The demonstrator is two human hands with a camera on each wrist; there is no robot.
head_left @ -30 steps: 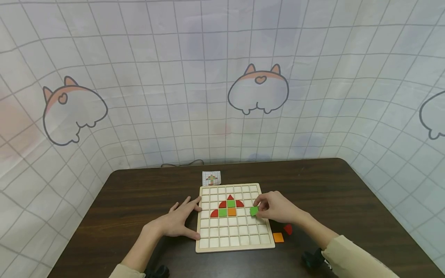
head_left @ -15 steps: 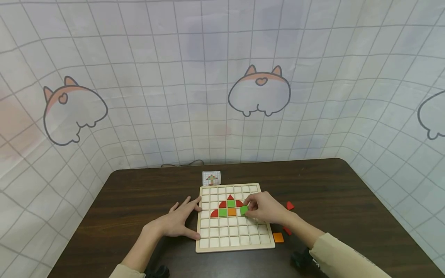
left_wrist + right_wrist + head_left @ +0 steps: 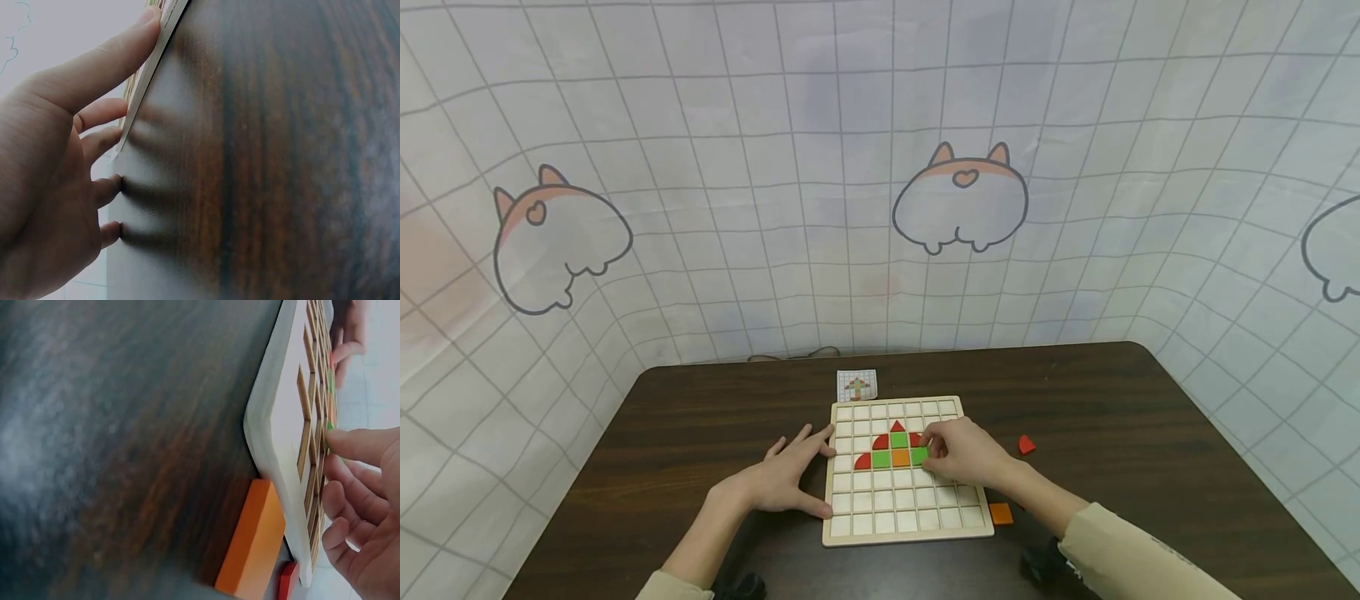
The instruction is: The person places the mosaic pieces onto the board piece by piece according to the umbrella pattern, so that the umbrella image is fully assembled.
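A pale wooden grid board (image 3: 906, 533) lies on the dark table. On it sit a red triangle (image 3: 897, 426), red quarter-rounds (image 3: 862, 461), green squares (image 3: 880, 458) and an orange square (image 3: 900, 457). My right hand (image 3: 964, 450) has thumb and fingertips at a green square tile (image 3: 919, 456) in the cell right of the orange one; in the right wrist view the thumb meets the green tile's edge (image 3: 329, 427). My left hand (image 3: 782, 475) rests at the board's left edge, fingers spread, its thumb on the lower left rim.
Behind the board lies a small pattern card (image 3: 857, 385). An orange square tile (image 3: 1001, 514) lies against the board's lower right edge, with a red piece (image 3: 288, 580) near it. Another red piece (image 3: 1026, 444) lies farther right. A patterned curtain (image 3: 880, 208) surrounds the table.
My right hand has moved left over the board, carrying the green square tile into the cell beside the orange square. The left hand has stayed put.
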